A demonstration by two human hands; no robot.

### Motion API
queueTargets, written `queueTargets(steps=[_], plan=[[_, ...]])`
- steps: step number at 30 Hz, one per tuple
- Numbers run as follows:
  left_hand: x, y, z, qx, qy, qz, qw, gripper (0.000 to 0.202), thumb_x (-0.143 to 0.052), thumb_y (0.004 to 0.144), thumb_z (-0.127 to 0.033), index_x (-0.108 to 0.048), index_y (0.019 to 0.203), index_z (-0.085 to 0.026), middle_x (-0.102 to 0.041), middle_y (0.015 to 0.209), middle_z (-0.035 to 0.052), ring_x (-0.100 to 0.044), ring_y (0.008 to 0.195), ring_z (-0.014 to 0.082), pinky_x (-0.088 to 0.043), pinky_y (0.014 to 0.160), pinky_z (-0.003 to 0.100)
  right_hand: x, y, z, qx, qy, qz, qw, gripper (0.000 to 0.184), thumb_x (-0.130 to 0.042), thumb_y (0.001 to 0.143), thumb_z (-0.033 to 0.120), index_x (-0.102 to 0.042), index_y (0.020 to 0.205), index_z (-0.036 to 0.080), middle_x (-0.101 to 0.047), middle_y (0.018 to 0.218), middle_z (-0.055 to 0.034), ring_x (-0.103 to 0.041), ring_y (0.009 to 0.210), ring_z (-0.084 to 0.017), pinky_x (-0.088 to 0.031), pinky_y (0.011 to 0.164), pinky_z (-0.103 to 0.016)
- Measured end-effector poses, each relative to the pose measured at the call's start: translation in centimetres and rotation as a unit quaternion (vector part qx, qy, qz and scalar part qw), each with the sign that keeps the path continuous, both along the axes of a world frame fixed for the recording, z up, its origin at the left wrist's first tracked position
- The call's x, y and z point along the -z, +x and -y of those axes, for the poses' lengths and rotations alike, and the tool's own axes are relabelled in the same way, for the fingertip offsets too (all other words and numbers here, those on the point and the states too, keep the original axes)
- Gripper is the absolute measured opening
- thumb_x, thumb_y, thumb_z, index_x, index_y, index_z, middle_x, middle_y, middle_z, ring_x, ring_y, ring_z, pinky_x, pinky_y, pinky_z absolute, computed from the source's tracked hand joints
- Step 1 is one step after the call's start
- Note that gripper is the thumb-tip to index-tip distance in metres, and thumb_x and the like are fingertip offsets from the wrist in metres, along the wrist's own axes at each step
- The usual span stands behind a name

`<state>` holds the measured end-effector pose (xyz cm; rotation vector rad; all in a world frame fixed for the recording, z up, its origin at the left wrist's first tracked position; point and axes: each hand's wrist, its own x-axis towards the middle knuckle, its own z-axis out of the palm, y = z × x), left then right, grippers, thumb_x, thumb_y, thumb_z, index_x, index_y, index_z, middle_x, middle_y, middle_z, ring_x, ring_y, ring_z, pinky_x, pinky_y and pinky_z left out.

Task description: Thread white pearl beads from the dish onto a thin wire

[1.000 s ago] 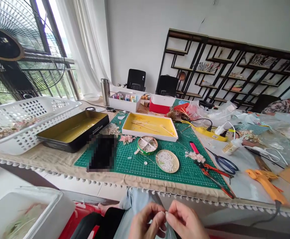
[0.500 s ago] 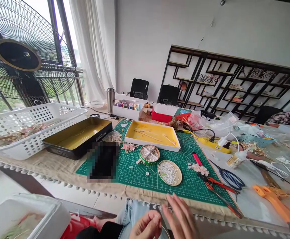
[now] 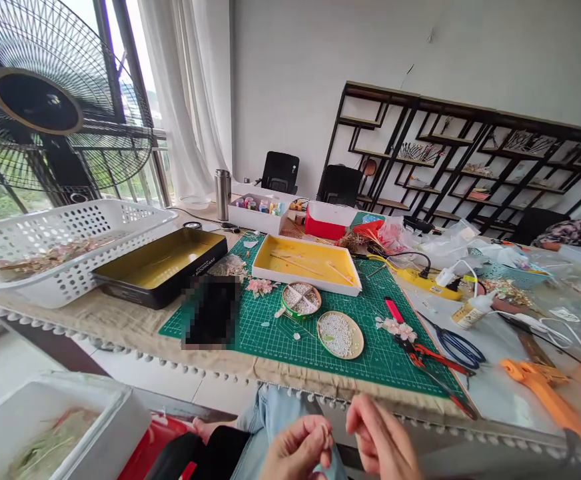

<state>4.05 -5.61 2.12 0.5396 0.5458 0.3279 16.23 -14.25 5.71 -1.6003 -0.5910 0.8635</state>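
Note:
Both my hands are above my lap, low in the head view and just in front of the table edge. My left hand point(image 3: 298, 450) is closed in a pinch, thumb against fingers; what it holds is too small to name. To its right, a short gap away, my right hand point(image 3: 383, 440) has its fingers bent and pressed together, and anything in them is hidden. Nearest on the green cutting mat point(image 3: 290, 353) are a round dish of small pearl beads point(image 3: 340, 335) and a divided round tin of beads point(image 3: 301, 300).
Pliers with red handles point(image 3: 438, 367), blue-handled scissors point(image 3: 453, 343) and an orange glue gun point(image 3: 538, 387) lie on the right. A yellow-lined tray point(image 3: 308, 263), a black tin point(image 3: 160, 267) and a white basket point(image 3: 70, 247) stand further back. A co-worker point(image 3: 570, 233) sits far right.
My right hand has gone from spread, outstretched fingers to bent, closed ones. The left hand keeps its pinch and has shifted slightly right. The camera view has tilted a little.

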Motion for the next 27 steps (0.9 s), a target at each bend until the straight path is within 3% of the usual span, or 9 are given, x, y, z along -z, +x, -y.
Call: queueTargets(steps=[3,10,19,27], plan=[[-0.9,-0.5,0.5,-0.016,-0.014,0.019,1.000,0.045,-0.091,0.055,-0.046,-0.071,0.077,-0.011,-0.052,0.061,-0.0026,-0.042,0.051,0.0024,-0.036,0.047,0.011,-0.3,-0.8,0.7,-0.048,-0.002,0.051,0.998,0.051,-0.055,0.086,0.061,-0.048,0.060,0.018,-0.039,0.057,0.0041,-0.031,0.048,-0.007,-0.021,0.046,-0.022],[-1.6,-1.2,0.4,-0.026,-0.081,0.033,0.996,0.035,-0.091,0.062,-0.033,-0.072,0.079,-0.008,-0.054,0.068,-0.0013,-0.044,0.052,0.0002,-0.041,0.048,0.008,-0.8,-1.4,0.9,-0.170,0.006,-0.032,0.985,0.045,-0.050,0.083,0.044,-0.038,0.046,0.021,-0.040,0.049,0.0029,-0.042,0.050,-0.011,-0.032,0.054,-0.026],[-1.7,-0.9,0.3,-0.005,-0.139,0.052,0.989,0.038,-0.095,0.054,-0.027,-0.073,0.077,-0.006,-0.053,0.064,-0.0017,-0.046,0.049,-0.0003,-0.042,0.043,0.006,-0.8,-0.9,0.2,-0.182,-0.026,-0.037,0.982,0.040,-0.052,0.080,0.041,-0.045,0.047,0.020,-0.043,0.048,0.0033,-0.041,0.049,-0.010,-0.032,0.053,-0.024],[-1.2,-1.1,0.5,-0.003,-0.148,0.064,0.987,0.034,-0.092,0.060,-0.025,-0.073,0.080,-0.004,-0.055,0.066,-0.0003,-0.048,0.050,0.0005,-0.045,0.045,0.007,-0.8,-0.7,0.2,-0.197,-0.038,-0.052,0.978,0.041,-0.051,0.083,0.044,-0.047,0.051,0.020,-0.044,0.049,0.0033,-0.043,0.049,-0.010,-0.032,0.053,-0.024]])
